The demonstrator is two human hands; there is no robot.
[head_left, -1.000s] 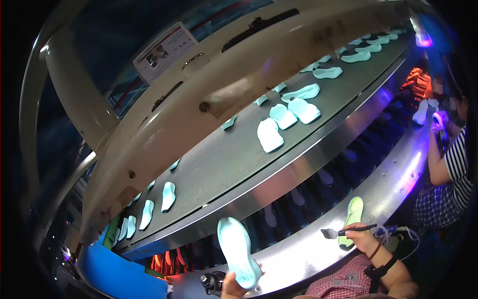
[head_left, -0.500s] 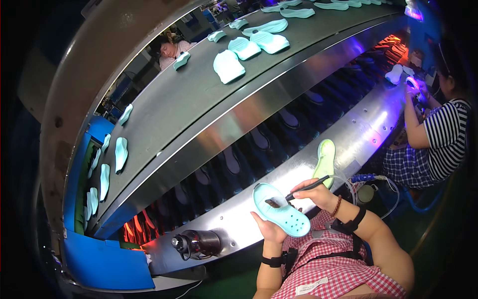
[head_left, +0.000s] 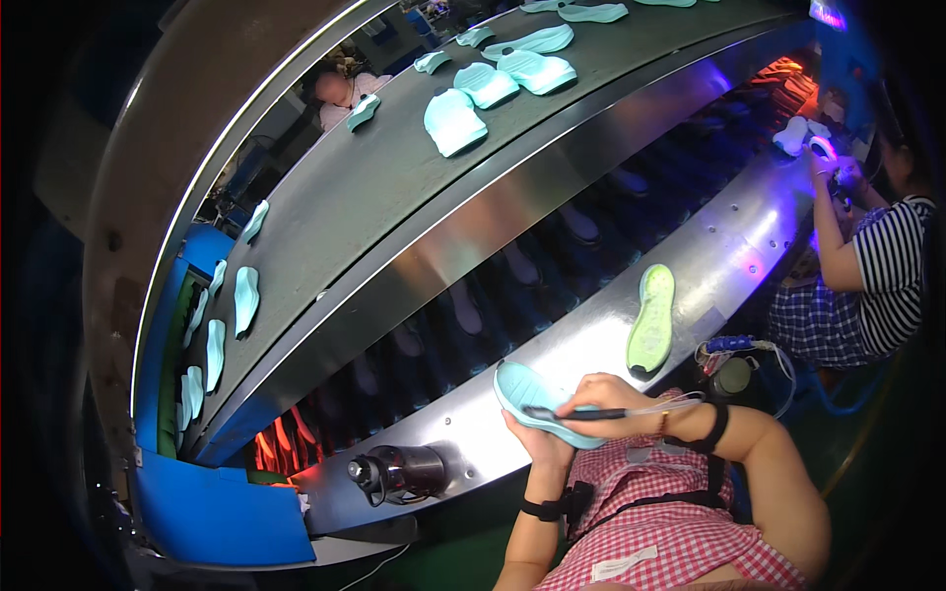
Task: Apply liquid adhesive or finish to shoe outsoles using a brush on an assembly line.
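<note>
Head view: nearest to us is a red-and-white checked garment (head_left: pixel 680 522), and just beyond it are both hands. Our left hand (head_left: pixel 542 443) supports a pale blue sole (head_left: pixel 527 387) from beneath, the thumb at its rim and the other fingers partly hidden under it. The sole is held above the near edge of a curved metal ledge (head_left: pixel 473 424), its hollow face up. Its long axis slants from far left to near right, with one rounded end pointing far left; the other end is partly covered by our right hand (head_left: pixel 613 394). That hand is closed around the handle of a brush (head_left: pixel 601 415), which lies roughly left to right, its head inside the hollow.

To the left on the ledge, we see a dark bottle (head_left: pixel 409 473) on its side. To the right lies a yellow-green sole (head_left: pixel 651 320), its long axis running near to far, dark tip toward us. Farther right sits a co-worker in a striped top (head_left: pixel 892 246). Beyond the ledge, more pale blue soles (head_left: pixel 455 122) rest on a dark belt (head_left: pixel 365 207).
</note>
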